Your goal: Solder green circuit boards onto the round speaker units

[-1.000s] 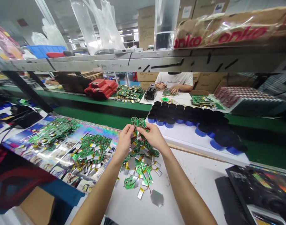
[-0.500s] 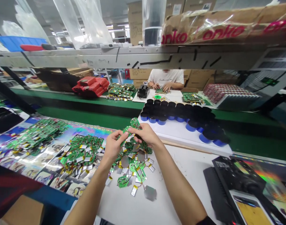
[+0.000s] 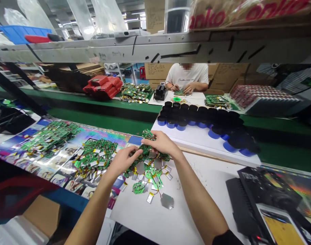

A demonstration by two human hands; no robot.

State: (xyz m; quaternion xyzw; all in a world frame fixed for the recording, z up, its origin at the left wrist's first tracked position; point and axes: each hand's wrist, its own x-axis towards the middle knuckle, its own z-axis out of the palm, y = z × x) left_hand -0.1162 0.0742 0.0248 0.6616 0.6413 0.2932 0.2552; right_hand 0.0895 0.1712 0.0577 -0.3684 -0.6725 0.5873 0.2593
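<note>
My right hand (image 3: 162,143) is closed on a small stack of round green circuit boards (image 3: 148,134), held just above a loose heap of green boards with silver batteries (image 3: 150,173) on the white table (image 3: 170,217). My left hand (image 3: 123,159) hovers low over the heap's left side, fingers curled and pinching at a board there. Wires trail from the held boards down into the heap.
Two more piles of green boards (image 3: 95,160) (image 3: 49,136) lie on glossy printed sheets at left. Black and blue cylinders (image 3: 206,120) stand on a white tray behind. A black device (image 3: 267,200) sits at right. Across the green belt a person in a white shirt (image 3: 187,76) works.
My left hand let go of the raised boards and dropped left and down to the heap. My right hand lowered slightly, still holding the boards.
</note>
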